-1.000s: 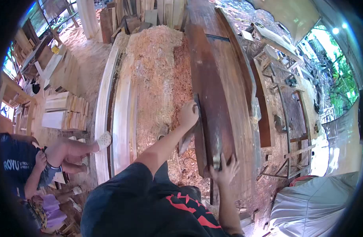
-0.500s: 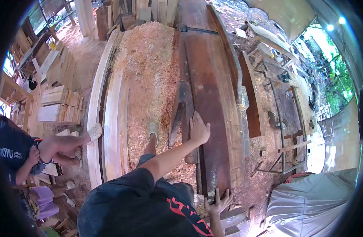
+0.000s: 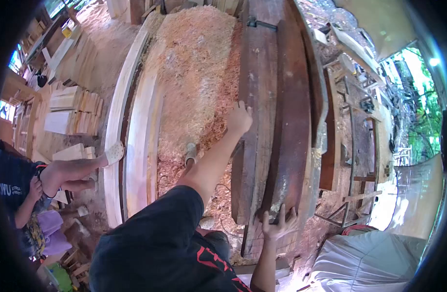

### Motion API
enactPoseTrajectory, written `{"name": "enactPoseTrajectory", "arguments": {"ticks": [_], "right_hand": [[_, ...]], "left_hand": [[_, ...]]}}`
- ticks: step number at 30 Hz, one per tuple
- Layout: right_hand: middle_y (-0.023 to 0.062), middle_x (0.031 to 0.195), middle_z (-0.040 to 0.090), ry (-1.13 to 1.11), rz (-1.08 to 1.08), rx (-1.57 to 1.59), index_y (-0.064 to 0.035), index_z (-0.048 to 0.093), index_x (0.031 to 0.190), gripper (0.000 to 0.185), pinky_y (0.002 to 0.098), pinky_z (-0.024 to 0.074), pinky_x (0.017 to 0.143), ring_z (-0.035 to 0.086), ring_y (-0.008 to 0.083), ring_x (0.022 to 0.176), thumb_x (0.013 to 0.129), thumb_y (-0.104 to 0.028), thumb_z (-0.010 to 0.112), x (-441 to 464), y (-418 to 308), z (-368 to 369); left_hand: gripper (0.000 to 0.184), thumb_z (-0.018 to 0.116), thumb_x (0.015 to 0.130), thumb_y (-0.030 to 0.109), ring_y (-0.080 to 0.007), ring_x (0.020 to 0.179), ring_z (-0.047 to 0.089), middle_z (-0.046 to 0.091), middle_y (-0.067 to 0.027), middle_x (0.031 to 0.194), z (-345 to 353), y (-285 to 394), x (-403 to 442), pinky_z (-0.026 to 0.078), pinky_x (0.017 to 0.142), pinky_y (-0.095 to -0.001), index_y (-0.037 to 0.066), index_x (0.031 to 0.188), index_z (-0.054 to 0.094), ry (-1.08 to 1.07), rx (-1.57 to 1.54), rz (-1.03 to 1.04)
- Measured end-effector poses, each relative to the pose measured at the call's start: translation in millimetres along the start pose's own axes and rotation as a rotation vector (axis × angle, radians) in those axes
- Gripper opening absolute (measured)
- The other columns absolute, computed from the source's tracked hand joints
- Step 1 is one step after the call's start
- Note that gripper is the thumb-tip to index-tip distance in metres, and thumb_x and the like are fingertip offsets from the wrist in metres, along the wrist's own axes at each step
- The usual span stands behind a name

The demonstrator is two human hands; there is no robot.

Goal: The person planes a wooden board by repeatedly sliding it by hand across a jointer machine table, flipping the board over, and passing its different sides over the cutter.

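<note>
A long dark brown board (image 3: 292, 117) lies lengthwise on a wooden workbench (image 3: 261, 78). At its near end, my right hand (image 3: 280, 225) rests with the fingers spread, fingertips against the board's edge. My left hand (image 3: 240, 118) is at the bench's left edge, left of the board and apart from it; its fingers are curled, and what they hold, if anything, is hidden. Near the bench's far part sits a dark metal clamp (image 3: 260, 23). A short block of wood (image 3: 238, 182) is fixed along the bench's left side.
Wood shavings (image 3: 194, 63) cover the floor left of the bench. Long pale planks (image 3: 140, 146) lie beyond them. A seated person (image 3: 19, 190) has one foot on the planks. Stacked lumber (image 3: 72, 109) stands at the left, a grey tarp-covered heap (image 3: 369, 260) at the lower right.
The dark board has shifted right across the bench, baring a strip on the left. My left hand has moved off the board to the bench's left edge. My right hand stays at its near end.
</note>
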State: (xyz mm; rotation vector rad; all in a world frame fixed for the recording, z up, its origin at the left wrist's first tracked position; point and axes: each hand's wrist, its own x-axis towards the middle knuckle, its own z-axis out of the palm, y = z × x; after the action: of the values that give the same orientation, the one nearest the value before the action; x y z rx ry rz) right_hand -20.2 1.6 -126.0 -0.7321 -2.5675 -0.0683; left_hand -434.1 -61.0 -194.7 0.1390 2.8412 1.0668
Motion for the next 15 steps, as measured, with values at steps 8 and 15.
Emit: {"name": "enactPoseTrajectory", "arguments": {"ticks": [8, 15], "right_hand": [[0.0205, 0.130, 0.060, 0.095, -0.022, 0.044, -0.0200, 0.075, 0.123, 0.062, 0.0645, 0.0346, 0.105, 0.048, 0.0486, 0.128, 0.073, -0.057, 0.078, 117, -22, 78], [0.0169, 0.131, 0.059, 0.052, 0.053, 0.035, -0.0218, 0.077, 0.119, 0.061, 0.0635, 0.0377, 0.099, 0.049, 0.0469, 0.125, 0.068, -0.055, 0.079, 225, -71, 137]], "left_hand": [[0.035, 0.056, 0.100, 0.029, -0.0466, 0.104, 0.063, 0.056, -0.0275, 0.118, 2, -2, -3, 0.056, 0.083, -0.0546, -0.001, 0.117, 0.052, 0.059, -0.007, 0.048], [0.033, 0.056, 0.101, 0.027, -0.0493, 0.100, 0.063, 0.052, -0.0297, 0.120, 0, -3, -3, 0.056, 0.079, -0.0567, -0.001, 0.117, 0.048, 0.079, -0.015, 0.092]]}}
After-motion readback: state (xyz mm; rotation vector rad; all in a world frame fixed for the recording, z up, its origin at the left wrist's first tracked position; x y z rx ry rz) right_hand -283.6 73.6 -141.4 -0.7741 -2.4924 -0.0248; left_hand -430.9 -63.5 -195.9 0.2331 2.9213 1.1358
